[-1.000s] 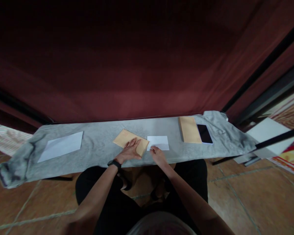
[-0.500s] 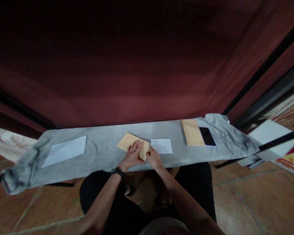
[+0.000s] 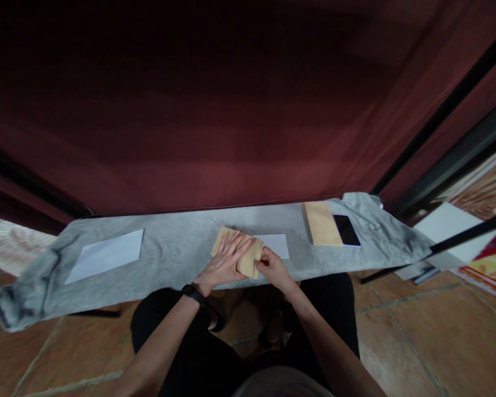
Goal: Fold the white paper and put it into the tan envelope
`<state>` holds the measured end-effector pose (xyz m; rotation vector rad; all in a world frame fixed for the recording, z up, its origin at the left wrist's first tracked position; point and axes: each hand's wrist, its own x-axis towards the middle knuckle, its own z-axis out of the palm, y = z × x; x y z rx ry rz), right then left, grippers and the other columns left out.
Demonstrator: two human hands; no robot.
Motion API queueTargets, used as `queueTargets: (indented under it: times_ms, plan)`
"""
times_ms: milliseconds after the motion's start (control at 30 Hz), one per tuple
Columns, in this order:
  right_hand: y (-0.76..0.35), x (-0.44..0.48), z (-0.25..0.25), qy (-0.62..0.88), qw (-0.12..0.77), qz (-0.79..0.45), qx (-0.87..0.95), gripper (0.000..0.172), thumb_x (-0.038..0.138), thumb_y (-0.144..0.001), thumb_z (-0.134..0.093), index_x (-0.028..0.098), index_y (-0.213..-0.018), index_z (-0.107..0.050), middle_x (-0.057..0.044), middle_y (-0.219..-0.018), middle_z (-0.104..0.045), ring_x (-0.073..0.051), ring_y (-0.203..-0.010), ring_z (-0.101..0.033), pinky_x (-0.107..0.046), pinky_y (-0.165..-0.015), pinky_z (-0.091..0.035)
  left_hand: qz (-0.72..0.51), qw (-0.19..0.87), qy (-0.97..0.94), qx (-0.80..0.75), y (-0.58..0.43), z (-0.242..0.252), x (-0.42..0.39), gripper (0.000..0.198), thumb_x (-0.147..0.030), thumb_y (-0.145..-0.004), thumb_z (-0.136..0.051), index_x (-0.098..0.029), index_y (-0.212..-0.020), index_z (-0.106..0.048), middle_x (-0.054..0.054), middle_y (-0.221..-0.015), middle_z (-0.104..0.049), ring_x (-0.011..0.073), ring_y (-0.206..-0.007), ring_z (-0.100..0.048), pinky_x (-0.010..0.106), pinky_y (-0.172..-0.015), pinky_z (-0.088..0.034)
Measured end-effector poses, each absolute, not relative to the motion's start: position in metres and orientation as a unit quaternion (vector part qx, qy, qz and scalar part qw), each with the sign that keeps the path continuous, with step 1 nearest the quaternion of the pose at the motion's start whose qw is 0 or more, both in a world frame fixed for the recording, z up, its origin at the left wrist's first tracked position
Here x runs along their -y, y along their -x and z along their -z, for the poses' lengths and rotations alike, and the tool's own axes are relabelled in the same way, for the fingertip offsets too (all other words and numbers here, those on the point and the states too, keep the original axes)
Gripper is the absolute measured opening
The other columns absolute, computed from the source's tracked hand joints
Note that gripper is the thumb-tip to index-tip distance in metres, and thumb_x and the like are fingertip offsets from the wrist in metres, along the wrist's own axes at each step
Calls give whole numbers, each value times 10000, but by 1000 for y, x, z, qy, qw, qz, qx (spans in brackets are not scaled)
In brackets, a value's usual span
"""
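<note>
A tan kraft-paper envelope (image 3: 245, 266) lies slanted on the grey cloth, bent or folded toward its right end. My left hand (image 3: 225, 262) rests flat across it with the fingers spread, hiding much of its middle. At the right end, my right hand (image 3: 273, 267) pinches the envelope's edge between thumb and fingers. Just behind the hands is a small white paper card (image 3: 276, 244), its left part covered by the envelope.
The narrow table wears a grey cloth (image 3: 177, 242). On the left lies a white paper sheet (image 3: 105, 256). To the right are a stack of tan envelopes (image 3: 325, 225) and a dark-screened phone (image 3: 347, 230). A dark red curtain (image 3: 231, 182) hangs behind the table.
The envelope has shifted to the right and now overlaps the white card. My right hand has moved right with its edge, and the left hand's fingers have spread wider.
</note>
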<state>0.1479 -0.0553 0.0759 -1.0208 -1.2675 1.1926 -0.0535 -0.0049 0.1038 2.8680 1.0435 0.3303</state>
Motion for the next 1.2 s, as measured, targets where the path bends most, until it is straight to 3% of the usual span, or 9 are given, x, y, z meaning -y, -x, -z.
queueTargets:
  times_ms: [67, 233, 433, 667, 767, 867, 967, 1100, 1200]
  plan:
    - [-155, 60, -85, 427, 520, -521, 525, 186, 291, -740, -566, 219, -911, -548, 25, -819, -630, -140, -758, -594, -242, -696, -476, -109, 53, -933, -339, 51, -102, 7, 1209, -591, -682, -788, -197, -1592, -96, 182, -1642, -159, 377, -1520, -93, 579, -1227, -66]
    - [-176, 75, -109, 401, 457, -584, 538, 353, 319, -763, -591, 218, -1100, -577, 4, -903, -653, -152, -776, -600, -230, -633, -484, -101, 120, -936, -314, 39, -115, 18, 1363, -608, -625, -825, -188, -1590, 41, 205, -1653, 63, 393, -1522, -10, 576, -1224, -79]
    - [-200, 89, -127, 357, 414, -638, 542, 321, 319, -738, -669, 212, -1037, -618, 6, -897, -659, -171, -820, -605, -238, -663, -502, -86, 192, -941, -266, 18, -135, 37, 1471, -645, -584, -837, -174, -1570, 148, 220, -1651, -23, 391, -1521, -16, 570, -1226, -77]
    - [-208, 97, -128, 366, 423, -639, 528, 326, 344, -730, -651, 229, -1029, -589, 28, -838, -612, -146, -708, -558, -252, -646, -487, -114, 173, -935, -287, 11, -129, 42, 1434, -604, -578, -853, -216, -1582, 94, 179, -1591, -255, 383, -1498, -168, 585, -1225, -75]
    - [-212, 95, -120, 406, 447, -601, 523, 206, 354, -733, -638, 228, -867, -546, 44, -764, -565, -130, -674, -519, -227, -613, -446, -121, 126, -933, -313, 14, -125, 43, 1327, -561, -621, -837, -227, -1592, 4, 170, -1567, -291, 387, -1480, -210, 588, -1221, -82]
    - [-215, 93, -106, 443, 470, -550, 530, 220, 361, -742, -645, 228, -746, -470, 60, -690, -509, -114, -633, -478, -212, -585, -399, -110, 70, -934, -332, 15, -122, 46, 1157, -514, -673, -805, -266, -1586, -139, 154, -1592, -254, 398, -1460, -245, 586, -1208, -104]
    - [-216, 92, -95, 458, 474, -537, 527, 240, 393, -759, -659, 224, -766, -489, 60, -695, -535, -116, -643, -496, -214, -593, -402, -105, 29, -932, -346, 12, -121, 51, 1064, -492, -690, -795, -287, -1566, -227, 136, -1645, -136, 404, -1442, -270, 579, -1195, -127]
    - [-218, 92, -88, 432, 427, -590, 532, 325, 446, -751, -694, 194, -944, -626, -3, -874, -673, -175, -803, -603, -260, -675, -485, -94, 12, -929, -359, 7, -121, 58, 993, -472, -741, -758, -318, -1567, -229, 90, -1673, -62, 407, -1444, -265, 569, -1188, -130]
    - [-218, 90, -84, 432, 385, -610, 541, 326, 469, -762, -685, 170, -891, -689, -7, -809, -690, -182, -764, -620, -277, -678, -498, -87, 11, -929, -358, 3, -120, 61, 989, -444, -750, -756, -338, -1572, -215, 70, -1675, -69, 410, -1444, -268, 563, -1190, -124]
